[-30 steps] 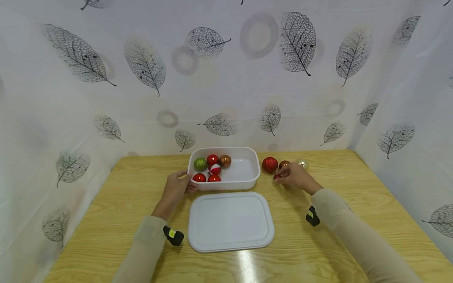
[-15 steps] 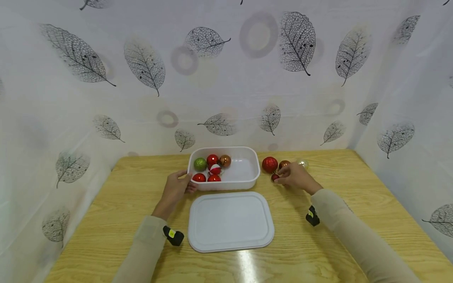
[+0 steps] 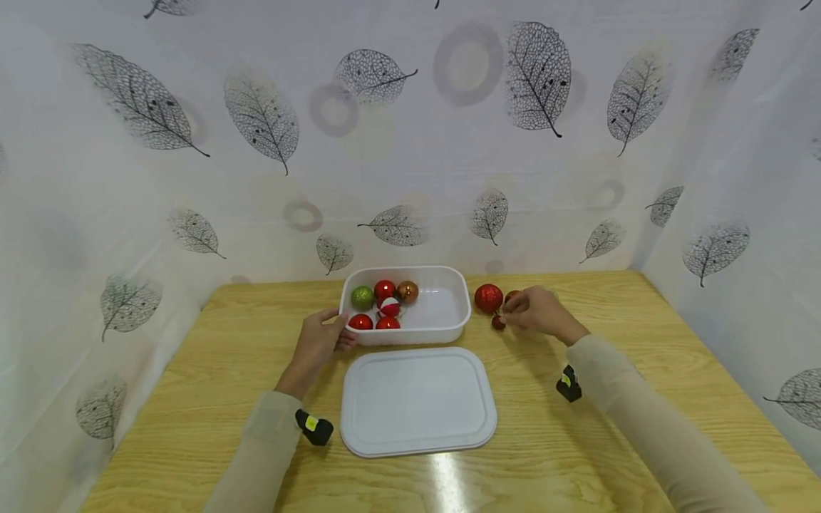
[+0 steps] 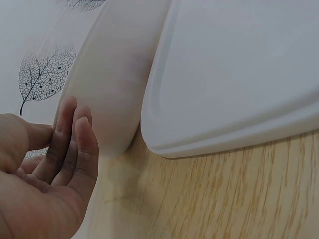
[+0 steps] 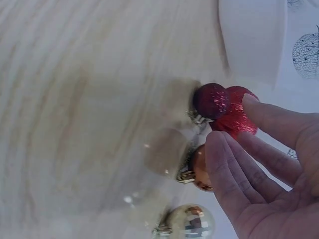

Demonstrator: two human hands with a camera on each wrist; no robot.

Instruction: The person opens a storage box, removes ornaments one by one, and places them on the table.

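Observation:
My left hand [image 3: 335, 329] rests with straight fingers [image 4: 75, 134] against the left end wall of a white tub [image 3: 410, 335], whose wall [image 4: 114, 74] fills the left wrist view. The tub holds several shiny balls, among them a green one [image 3: 362, 297] and a copper one [image 3: 408, 291]. To the right of the tub, my right hand [image 3: 516, 308] reaches over loose balls with fingers extended and holds nothing. A copper ball [image 5: 198, 170] lies under its fingertips [image 5: 219, 149]. A large red glitter ball [image 3: 489, 298] and a small dark red ball [image 3: 498, 322] sit by the thumb. A silver ball [image 5: 189, 222] lies behind.
A white lid [image 3: 417, 402] lies flat on the wooden table [image 3: 192, 370] just in front of the tub, its corner [image 4: 234, 69] close to my left hand. Leaf-patterned cloth walls [image 3: 128, 178] close in the table at the back and on both sides.
My right hand has moved back from the small dark red ball to over the copper ball, hiding the silver ball in the head view. The left hand has stayed put.

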